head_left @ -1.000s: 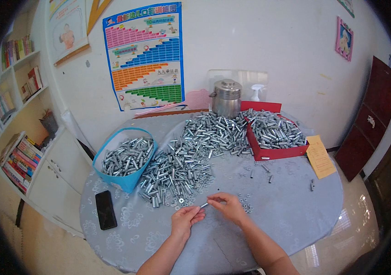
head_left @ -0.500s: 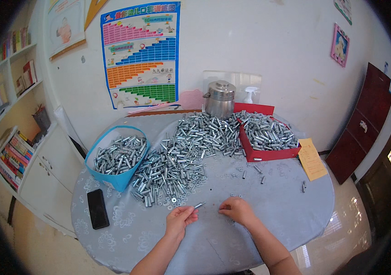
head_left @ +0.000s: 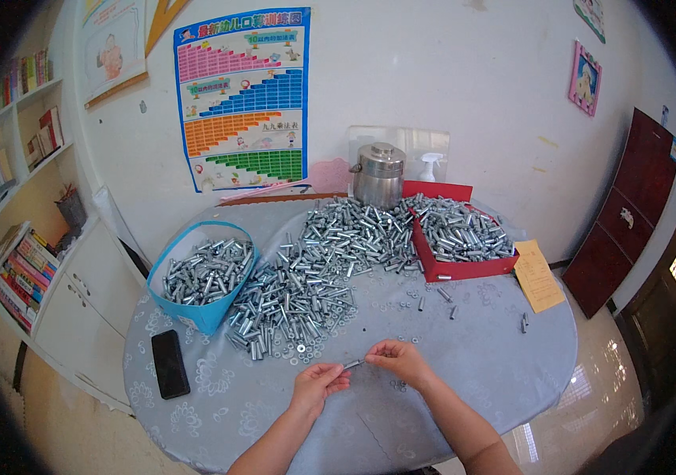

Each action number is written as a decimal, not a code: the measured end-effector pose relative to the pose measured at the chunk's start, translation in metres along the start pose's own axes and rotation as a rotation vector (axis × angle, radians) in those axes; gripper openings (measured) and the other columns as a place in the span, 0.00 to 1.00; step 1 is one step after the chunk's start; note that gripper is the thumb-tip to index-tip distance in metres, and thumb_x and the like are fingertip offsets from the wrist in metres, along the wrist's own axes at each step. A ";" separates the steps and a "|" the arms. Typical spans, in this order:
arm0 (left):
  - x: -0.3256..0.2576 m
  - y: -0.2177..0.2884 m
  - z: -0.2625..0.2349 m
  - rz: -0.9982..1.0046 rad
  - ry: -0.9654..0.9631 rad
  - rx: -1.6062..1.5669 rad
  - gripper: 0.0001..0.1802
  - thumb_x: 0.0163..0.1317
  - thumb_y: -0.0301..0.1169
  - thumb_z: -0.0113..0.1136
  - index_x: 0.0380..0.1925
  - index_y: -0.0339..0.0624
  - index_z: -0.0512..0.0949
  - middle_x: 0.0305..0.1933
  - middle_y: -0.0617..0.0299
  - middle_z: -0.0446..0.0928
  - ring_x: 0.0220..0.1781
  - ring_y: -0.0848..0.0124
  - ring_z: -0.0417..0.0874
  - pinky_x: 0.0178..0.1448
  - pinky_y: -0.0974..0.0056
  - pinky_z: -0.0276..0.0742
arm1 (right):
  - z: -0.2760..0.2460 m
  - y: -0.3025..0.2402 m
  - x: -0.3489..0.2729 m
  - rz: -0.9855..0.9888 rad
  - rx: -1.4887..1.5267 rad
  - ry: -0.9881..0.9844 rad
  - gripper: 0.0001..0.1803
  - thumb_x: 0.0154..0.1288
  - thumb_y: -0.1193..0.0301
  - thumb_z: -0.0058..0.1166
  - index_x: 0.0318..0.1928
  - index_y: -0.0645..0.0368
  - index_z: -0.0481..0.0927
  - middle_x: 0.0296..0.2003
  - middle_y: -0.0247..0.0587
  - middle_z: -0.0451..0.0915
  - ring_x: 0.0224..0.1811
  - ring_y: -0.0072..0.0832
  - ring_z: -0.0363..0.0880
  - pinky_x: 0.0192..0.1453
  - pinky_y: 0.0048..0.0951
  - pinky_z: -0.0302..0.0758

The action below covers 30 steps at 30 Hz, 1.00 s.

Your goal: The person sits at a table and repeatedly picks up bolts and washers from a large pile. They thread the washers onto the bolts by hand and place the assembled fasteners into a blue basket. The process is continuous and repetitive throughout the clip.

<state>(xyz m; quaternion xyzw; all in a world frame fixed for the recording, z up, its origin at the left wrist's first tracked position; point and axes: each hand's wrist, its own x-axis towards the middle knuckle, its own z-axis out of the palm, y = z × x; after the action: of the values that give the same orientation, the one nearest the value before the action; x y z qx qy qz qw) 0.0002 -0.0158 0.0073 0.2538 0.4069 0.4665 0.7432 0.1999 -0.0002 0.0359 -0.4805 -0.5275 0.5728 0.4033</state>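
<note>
A short silvery metal bolt (head_left: 351, 364), with what looks like a sleeve on it, is pinched between the thumb and fingers of my left hand (head_left: 318, 388). My right hand (head_left: 398, 362) is closed at the bolt's other end, fingertips pressed together. Whatever small part those fingertips hold, if any, is hidden. Beyond my hands spreads a big heap of metal sleeves and bolts (head_left: 294, 297), with flat washers (head_left: 301, 348) scattered along its near edge. A few small rings (head_left: 398, 385) lie beside my right wrist.
On the left of the table (head_left: 465, 380) stand a blue bin (head_left: 210, 315) full of metal pieces and a black phone (head_left: 169, 364). A red box (head_left: 457, 270) of similar pieces, a yellow paper (head_left: 540, 277), a steel pot (head_left: 380, 178) and a spray bottle (head_left: 430, 166) are farther back.
My right hand has moved left and slightly up to the end of the bolt. My left hand has shifted a little right, still holding the bolt.
</note>
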 end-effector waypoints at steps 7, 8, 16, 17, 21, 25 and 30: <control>0.004 -0.003 -0.003 -0.040 -0.022 -0.048 0.08 0.57 0.27 0.56 0.34 0.34 0.73 0.34 0.50 0.78 0.29 0.69 0.80 0.36 0.69 0.80 | 0.006 0.009 -0.003 -0.077 -0.039 0.005 0.11 0.57 0.70 0.57 0.39 0.61 0.80 0.32 0.29 0.79 0.33 0.15 0.73 0.40 0.17 0.69; 0.004 -0.003 -0.003 -0.042 -0.020 -0.047 0.08 0.57 0.27 0.56 0.34 0.33 0.73 0.34 0.49 0.78 0.30 0.69 0.80 0.37 0.68 0.79 | 0.007 0.007 -0.004 -0.094 -0.078 0.007 0.11 0.57 0.69 0.57 0.39 0.61 0.80 0.32 0.30 0.79 0.34 0.15 0.73 0.40 0.17 0.69; 0.006 -0.004 -0.006 -0.042 -0.066 -0.095 0.09 0.57 0.28 0.57 0.33 0.33 0.72 0.34 0.49 0.78 0.31 0.69 0.80 0.37 0.67 0.79 | 0.007 0.012 -0.005 -0.190 -0.258 0.033 0.14 0.58 0.65 0.54 0.43 0.57 0.79 0.34 0.39 0.79 0.36 0.21 0.74 0.40 0.21 0.70; 0.006 -0.004 -0.007 -0.036 -0.060 -0.102 0.09 0.57 0.28 0.56 0.33 0.33 0.72 0.34 0.49 0.78 0.30 0.69 0.80 0.37 0.67 0.79 | 0.004 0.009 -0.003 -0.191 -0.329 0.126 0.14 0.57 0.64 0.55 0.43 0.57 0.79 0.34 0.40 0.79 0.36 0.23 0.75 0.40 0.23 0.70; 0.005 -0.001 -0.008 -0.024 -0.043 -0.140 0.08 0.57 0.28 0.56 0.33 0.33 0.73 0.34 0.50 0.78 0.30 0.69 0.80 0.37 0.68 0.79 | -0.031 0.008 0.007 -0.230 -0.662 0.437 0.15 0.52 0.63 0.58 0.38 0.58 0.80 0.32 0.44 0.78 0.34 0.32 0.76 0.39 0.31 0.72; 0.004 0.001 -0.007 -0.020 -0.035 -0.158 0.08 0.57 0.28 0.56 0.33 0.33 0.73 0.33 0.50 0.78 0.30 0.70 0.80 0.37 0.68 0.79 | -0.046 0.013 0.009 -0.210 -1.108 0.494 0.12 0.46 0.65 0.59 0.31 0.58 0.81 0.27 0.44 0.77 0.32 0.40 0.76 0.36 0.37 0.72; 0.003 0.005 -0.008 0.009 -0.053 -0.213 0.08 0.58 0.28 0.55 0.33 0.33 0.72 0.33 0.51 0.77 0.29 0.70 0.80 0.36 0.68 0.79 | -0.041 0.020 0.014 -0.254 -1.121 0.502 0.11 0.46 0.65 0.60 0.29 0.57 0.81 0.28 0.44 0.77 0.32 0.39 0.76 0.36 0.36 0.72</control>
<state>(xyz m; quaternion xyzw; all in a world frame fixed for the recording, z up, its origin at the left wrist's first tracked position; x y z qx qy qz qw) -0.0084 -0.0110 0.0056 0.1876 0.3341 0.5035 0.7744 0.2381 0.0198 0.0155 -0.6725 -0.6899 0.0263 0.2665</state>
